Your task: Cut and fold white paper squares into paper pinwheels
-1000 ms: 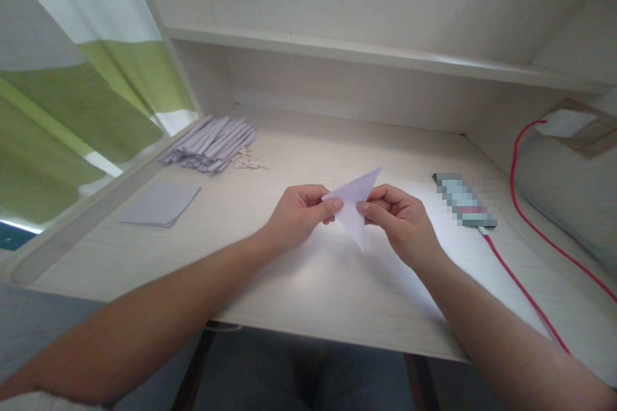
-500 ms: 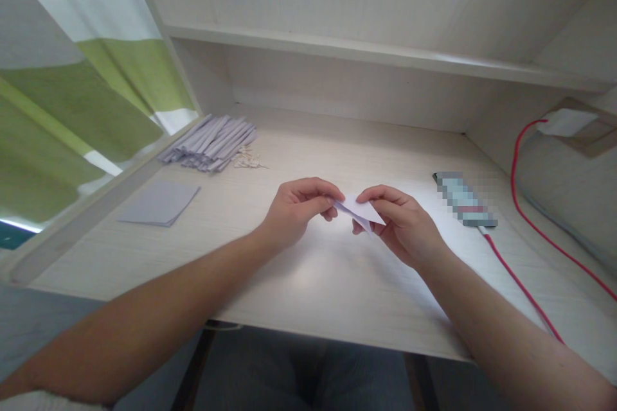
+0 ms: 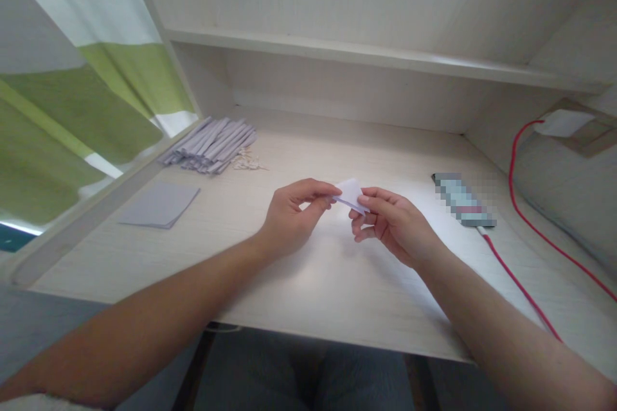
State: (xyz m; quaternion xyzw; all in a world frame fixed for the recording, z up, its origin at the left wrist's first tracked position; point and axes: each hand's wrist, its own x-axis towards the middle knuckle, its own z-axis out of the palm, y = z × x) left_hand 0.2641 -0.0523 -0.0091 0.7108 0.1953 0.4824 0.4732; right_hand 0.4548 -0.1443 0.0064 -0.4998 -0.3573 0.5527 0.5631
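A small folded piece of white paper (image 3: 350, 192) is held above the desk between my two hands. My left hand (image 3: 301, 209) pinches its left end between thumb and forefinger. At the right end, my right hand (image 3: 393, 221) grips it with thumb and forefinger, the other fingers curled loosely beneath. To the left lies a flat stack of paper sheets (image 3: 159, 204). Behind that stack is a pile of thin folded paper strips (image 3: 212, 144), with a small tangle of pale strings or scraps (image 3: 248, 159) beside it.
A phone (image 3: 463, 199), its screen blurred out, lies on the right of the desk (image 3: 299, 295) with a red cable (image 3: 520, 286) plugged in. A white plug (image 3: 563, 122) sits on the right wall. A shelf (image 3: 361, 54) spans the back, and a green and white curtain (image 3: 120, 96) hangs at left.
The paper has turned and looks closed flatter, where its edges stood apart before. My right hand has shifted its hold slightly to the left, and its lower fingers show more.
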